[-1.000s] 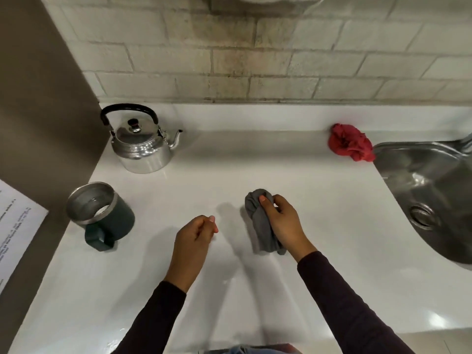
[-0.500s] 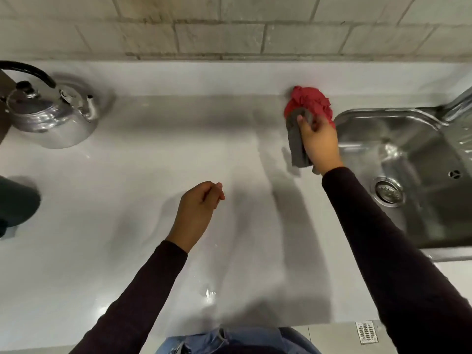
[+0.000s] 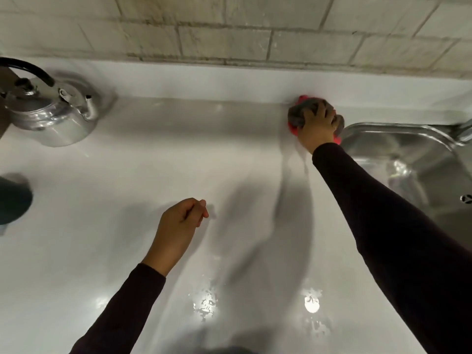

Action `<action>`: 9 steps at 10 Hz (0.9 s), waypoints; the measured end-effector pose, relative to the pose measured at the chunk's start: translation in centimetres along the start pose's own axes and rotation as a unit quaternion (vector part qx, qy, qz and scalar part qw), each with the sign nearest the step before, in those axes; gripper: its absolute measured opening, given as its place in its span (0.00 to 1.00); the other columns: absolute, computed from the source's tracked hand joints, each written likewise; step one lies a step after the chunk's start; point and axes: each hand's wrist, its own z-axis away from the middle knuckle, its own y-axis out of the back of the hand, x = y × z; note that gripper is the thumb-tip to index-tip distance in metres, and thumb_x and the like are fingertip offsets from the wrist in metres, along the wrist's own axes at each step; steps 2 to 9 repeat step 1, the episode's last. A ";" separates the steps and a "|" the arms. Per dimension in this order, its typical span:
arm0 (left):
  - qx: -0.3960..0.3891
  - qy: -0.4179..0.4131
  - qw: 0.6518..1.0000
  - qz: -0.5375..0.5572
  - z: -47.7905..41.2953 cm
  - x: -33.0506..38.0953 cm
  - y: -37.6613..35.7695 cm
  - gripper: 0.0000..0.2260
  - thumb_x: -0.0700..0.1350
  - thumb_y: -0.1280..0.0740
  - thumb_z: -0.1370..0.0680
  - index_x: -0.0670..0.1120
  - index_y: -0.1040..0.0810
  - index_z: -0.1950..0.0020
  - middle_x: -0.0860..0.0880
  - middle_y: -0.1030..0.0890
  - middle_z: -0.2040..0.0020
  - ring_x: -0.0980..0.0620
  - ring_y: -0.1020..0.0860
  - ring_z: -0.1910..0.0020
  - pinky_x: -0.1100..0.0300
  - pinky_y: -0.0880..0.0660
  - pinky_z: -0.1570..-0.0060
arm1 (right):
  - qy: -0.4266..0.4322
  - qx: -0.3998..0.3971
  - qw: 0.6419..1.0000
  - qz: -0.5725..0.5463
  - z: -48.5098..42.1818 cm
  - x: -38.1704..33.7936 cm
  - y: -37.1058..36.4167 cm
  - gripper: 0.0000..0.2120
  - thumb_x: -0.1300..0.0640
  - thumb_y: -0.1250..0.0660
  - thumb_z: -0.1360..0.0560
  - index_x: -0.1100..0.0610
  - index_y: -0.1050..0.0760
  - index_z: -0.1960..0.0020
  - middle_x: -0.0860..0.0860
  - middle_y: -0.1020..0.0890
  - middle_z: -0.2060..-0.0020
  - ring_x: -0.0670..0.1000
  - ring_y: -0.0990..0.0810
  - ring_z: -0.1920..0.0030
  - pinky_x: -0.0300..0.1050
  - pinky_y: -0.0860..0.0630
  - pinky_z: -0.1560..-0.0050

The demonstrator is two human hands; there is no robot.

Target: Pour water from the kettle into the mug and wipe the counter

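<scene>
My right hand (image 3: pixel 316 125) presses a grey cloth (image 3: pixel 297 114) down on top of a red cloth (image 3: pixel 293 130) at the back of the white counter (image 3: pixel 158 175), just left of the sink. Only slivers of the red cloth show around the hand. My left hand (image 3: pixel 178 226) hovers over the counter's middle, fingers curled loosely with nothing in them. The shiny metal kettle (image 3: pixel 51 116) with a black handle stands at the back left. The dark green mug (image 3: pixel 12 200) is cut off by the left edge.
A steel sink (image 3: pixel 408 162) sits at the right with a tap at its far corner. A tiled wall (image 3: pixel 229 29) backs the counter. Small wet patches (image 3: pixel 207 302) glint near the front edge.
My right hand carried the grey cloth from the counter's middle to the back right and set it down on the red cloth. The view shifted right, so the kettle and mug slid left.
</scene>
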 end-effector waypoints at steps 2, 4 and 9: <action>0.000 0.003 1.000 0.012 0.2 0.1 1.1 0.18 0.48 0.39 0.21 0.54 0.26 0.72 0.57 0.29 0.76 0.61 0.31 0.74 0.75 0.35 0.71 | 0.050 0.017 0.998 0.030 1.4 -2.1 0.5 0.20 0.56 0.38 0.25 0.59 0.32 0.34 0.64 0.40 0.28 0.67 0.45 0.28 0.71 0.53 0.29; 0.000 0.003 1.000 0.012 0.2 0.1 1.1 0.18 0.48 0.39 0.21 0.54 0.26 0.72 0.57 0.29 0.76 0.61 0.31 0.74 0.75 0.35 0.71 | 0.050 0.017 0.998 0.030 1.4 -2.1 0.5 0.20 0.56 0.38 0.25 0.59 0.32 0.34 0.64 0.40 0.28 0.67 0.45 0.28 0.71 0.53 0.29; 0.000 0.003 1.000 0.012 0.2 0.1 1.1 0.18 0.48 0.39 0.21 0.54 0.26 0.72 0.57 0.29 0.76 0.61 0.31 0.74 0.75 0.35 0.71 | 0.050 0.017 0.998 0.030 1.4 -2.1 0.5 0.20 0.56 0.38 0.25 0.59 0.32 0.34 0.64 0.40 0.28 0.67 0.45 0.28 0.71 0.53 0.29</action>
